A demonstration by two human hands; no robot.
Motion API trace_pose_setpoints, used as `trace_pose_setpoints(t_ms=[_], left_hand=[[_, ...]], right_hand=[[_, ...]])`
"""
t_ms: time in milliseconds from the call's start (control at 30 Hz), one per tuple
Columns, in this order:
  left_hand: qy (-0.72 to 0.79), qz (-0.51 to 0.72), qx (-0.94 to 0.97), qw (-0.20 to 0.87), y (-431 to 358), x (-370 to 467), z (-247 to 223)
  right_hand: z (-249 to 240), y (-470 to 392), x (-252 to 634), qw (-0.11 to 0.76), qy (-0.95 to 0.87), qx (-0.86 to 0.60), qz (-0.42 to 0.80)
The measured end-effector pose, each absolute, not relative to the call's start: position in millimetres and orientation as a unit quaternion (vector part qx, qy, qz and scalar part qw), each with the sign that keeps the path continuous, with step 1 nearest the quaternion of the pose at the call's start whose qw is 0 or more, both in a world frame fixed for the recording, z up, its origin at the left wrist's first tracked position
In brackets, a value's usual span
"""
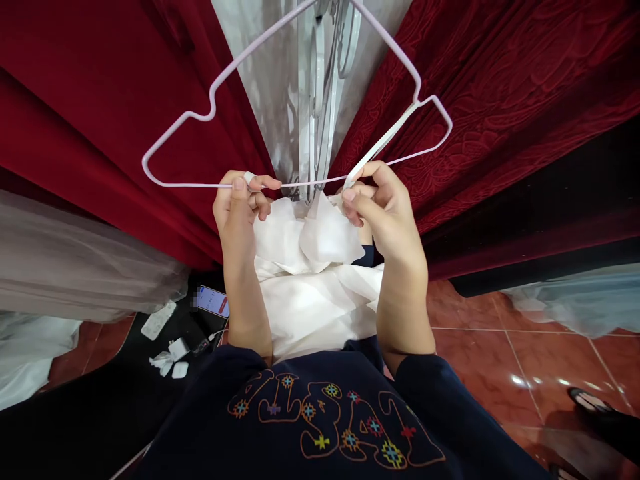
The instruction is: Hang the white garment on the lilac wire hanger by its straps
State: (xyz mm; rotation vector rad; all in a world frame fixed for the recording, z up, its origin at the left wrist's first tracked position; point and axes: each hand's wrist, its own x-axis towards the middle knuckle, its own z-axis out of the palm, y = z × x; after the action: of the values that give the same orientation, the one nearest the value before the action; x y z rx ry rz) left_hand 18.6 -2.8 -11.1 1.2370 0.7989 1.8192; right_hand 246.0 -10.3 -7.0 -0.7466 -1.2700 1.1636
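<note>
A pale pink clothes hanger (258, 41) is held up in front of me. My left hand (241, 205) pinches its bottom bar on the left side. A small white band (249, 177) shows at that hand's fingers; whether it is a strap end or a wrap I cannot tell. In my right hand (383, 210), thumb and fingers pinch a thin white strap (387, 137) that runs up to the hanger's right notch. Below both hands, a white garment of thin fabric (320, 300) lies over my lap, its upper edge between the hands.
Dark red curtains (95, 87) hang on both sides, with grey-silver fabric (280, 87) between them. At lower left, a phone (214, 301), a white charger (178, 349) and a white case (180, 370) lie on a black surface. A person's foot (590, 400) stands on the tiles at right.
</note>
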Motion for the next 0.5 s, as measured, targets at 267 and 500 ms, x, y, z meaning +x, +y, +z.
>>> trace_pose_setpoints(t_ms=[267,500], left_hand=[[0.353,0.696,0.463,0.420,-3,16,-7],[0.374,0.691,0.442,0.433,-1,15,-4]], right_hand=[[51,-8,273,0.674,-0.463,-0.317,0.481],[54,17,330,0.733,-0.477,-0.341,0.344]])
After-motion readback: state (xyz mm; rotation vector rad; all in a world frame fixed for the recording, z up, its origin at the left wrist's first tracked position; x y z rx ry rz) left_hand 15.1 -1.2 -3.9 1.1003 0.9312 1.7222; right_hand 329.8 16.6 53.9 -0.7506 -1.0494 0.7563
